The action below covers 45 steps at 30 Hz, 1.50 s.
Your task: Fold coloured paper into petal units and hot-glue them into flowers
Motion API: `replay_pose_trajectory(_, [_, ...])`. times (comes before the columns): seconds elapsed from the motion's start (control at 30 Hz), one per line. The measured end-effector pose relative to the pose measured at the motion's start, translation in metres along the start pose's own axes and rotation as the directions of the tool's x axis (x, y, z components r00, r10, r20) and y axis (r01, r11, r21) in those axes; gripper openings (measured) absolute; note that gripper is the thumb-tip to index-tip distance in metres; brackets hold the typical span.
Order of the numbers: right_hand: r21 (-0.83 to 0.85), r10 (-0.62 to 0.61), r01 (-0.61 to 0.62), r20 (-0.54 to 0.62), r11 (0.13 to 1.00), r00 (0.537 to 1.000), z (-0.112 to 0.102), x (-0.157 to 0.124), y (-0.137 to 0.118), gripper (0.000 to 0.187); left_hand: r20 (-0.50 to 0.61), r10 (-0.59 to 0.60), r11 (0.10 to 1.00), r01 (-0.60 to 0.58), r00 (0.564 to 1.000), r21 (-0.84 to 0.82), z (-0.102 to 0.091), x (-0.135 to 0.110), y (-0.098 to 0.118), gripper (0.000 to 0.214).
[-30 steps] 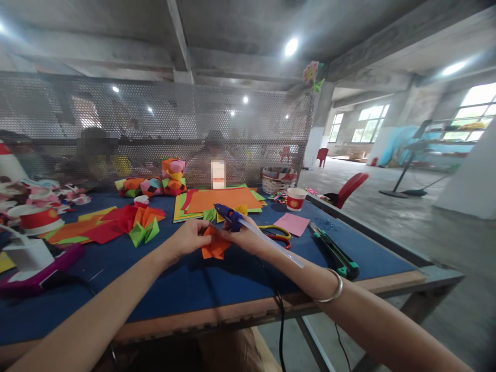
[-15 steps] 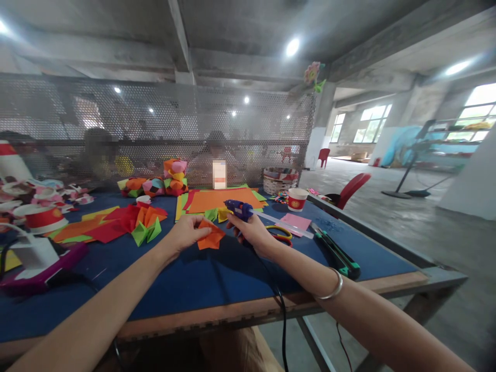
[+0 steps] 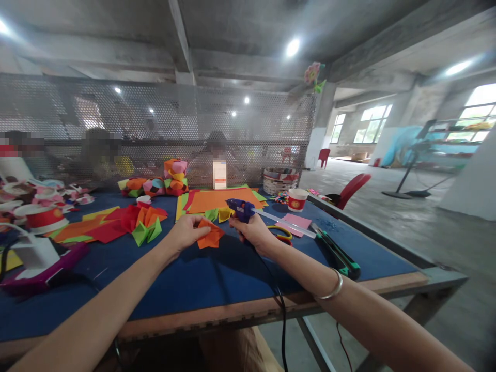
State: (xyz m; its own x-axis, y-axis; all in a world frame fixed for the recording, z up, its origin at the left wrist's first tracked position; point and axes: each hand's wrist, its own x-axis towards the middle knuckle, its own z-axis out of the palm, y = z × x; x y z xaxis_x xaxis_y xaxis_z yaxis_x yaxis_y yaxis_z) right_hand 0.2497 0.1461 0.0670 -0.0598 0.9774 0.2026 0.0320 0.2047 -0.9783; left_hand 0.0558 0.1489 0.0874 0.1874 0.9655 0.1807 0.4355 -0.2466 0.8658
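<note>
Pinched in my left hand (image 3: 187, 231) is a folded piece of orange paper (image 3: 210, 236), held just above the blue table top. My right hand (image 3: 253, 231) grips a blue hot glue gun (image 3: 241, 207) by its handle. Its nozzle points left, above and to the right of the orange paper and apart from it. A clear glue stick (image 3: 290, 226) juts from the back of the gun, and a black cord (image 3: 276, 287) drops from it over the table edge. Behind the gun lie folded yellow paper (image 3: 225, 215) and folded green paper (image 3: 211, 214).
Stacked coloured sheets (image 3: 217, 200) lie at the back. Folded green (image 3: 146, 232) and red papers sit left, near a purple power strip (image 3: 65, 266). To the right are yellow-handled scissors (image 3: 282, 233), pink paper (image 3: 296, 224), a green-black cutter knife (image 3: 337, 251) and a paper cup (image 3: 297, 200). A mesh screen stands behind.
The glue gun in my right hand has shifted slightly right, away from the orange paper. My left hand has tilted the paper a little and otherwise stays in place.
</note>
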Motion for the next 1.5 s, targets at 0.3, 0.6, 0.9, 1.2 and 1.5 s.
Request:
replay_pose_trajectory(0.3, [-0.057, -0.029, 0.030, 0.017, 0.998, 0.999, -0.003, 0.004, 0.008, 0.022, -0.027, -0.029, 0.999, 0.028, 0.999, -0.016, 0.001, -0.003, 0.006, 0.016])
replay_pose_trajectory(0.6, [-0.085, -0.045, 0.046, 0.011, 0.995, 0.999, -0.002, 0.000, 0.000, 0.043, -0.007, -0.030, 0.997, 0.029, 1.000, -0.071, 0.000, -0.003, 0.006, 0.019])
replay_pose_trajectory(0.9, [-0.056, -0.065, 0.067, 0.046, 0.996, 0.997, -0.002, 0.002, 0.005, 0.050, -0.014, -0.007, 0.999, 0.007, 1.000, -0.038, 0.001, -0.003, 0.005, 0.019])
replay_pose_trajectory(1.2, [-0.101, -0.054, 0.061, 0.068, 0.993, 0.996, -0.002, -0.001, 0.004, 0.044, -0.024, 0.013, 1.000, -0.013, 1.000, -0.002, 0.001, -0.005, 0.009, 0.015])
replay_pose_trajectory(1.5, [-0.067, -0.002, 0.005, 0.037, 0.998, 0.999, 0.000, -0.005, -0.005, 0.008, -0.001, 0.021, 0.999, -0.021, 1.000, -0.025, 0.002, -0.005, 0.012, 0.012])
